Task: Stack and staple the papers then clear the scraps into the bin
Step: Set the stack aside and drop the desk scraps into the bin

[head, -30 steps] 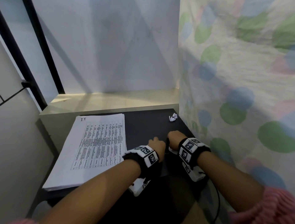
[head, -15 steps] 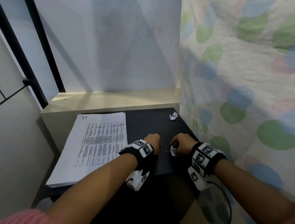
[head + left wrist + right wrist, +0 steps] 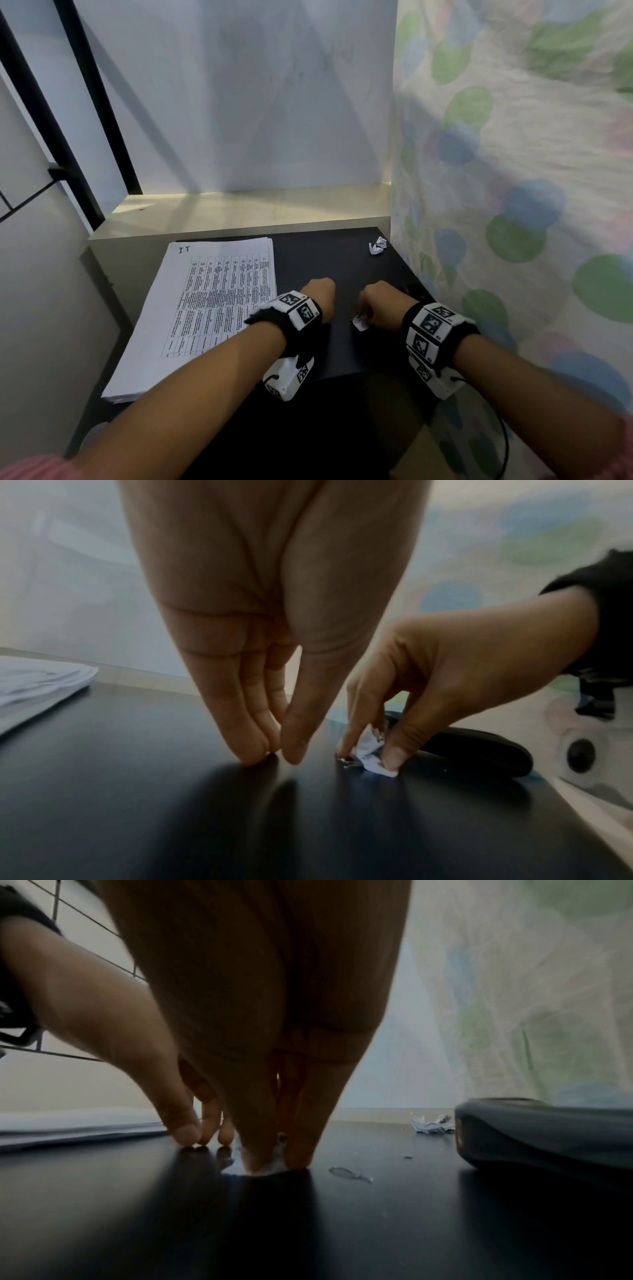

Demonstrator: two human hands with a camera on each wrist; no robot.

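A thick stack of printed papers (image 3: 205,308) lies on the left of the black table (image 3: 329,260). My right hand (image 3: 375,308) pinches a small white paper scrap (image 3: 371,753) between thumb and forefinger, down on the table top; the right wrist view shows the scrap (image 3: 274,1164) at the fingertips. My left hand (image 3: 277,753) stands just left of it, its straight fingers and thumb meeting at the tips on the table, with nothing visible between them. A black stapler (image 3: 548,1137) lies right of the right hand. A crumpled scrap (image 3: 377,246) sits at the far right corner.
A bent staple (image 3: 349,1173) lies on the table beside my right fingertips. A dotted curtain (image 3: 513,171) hangs along the table's right edge. A pale ledge (image 3: 239,212) and a white wall stand behind. No bin is in view.
My two hands, close together a second ago, have drawn apart. The right hand has shifted right and nearer with the white scrap showing under it.
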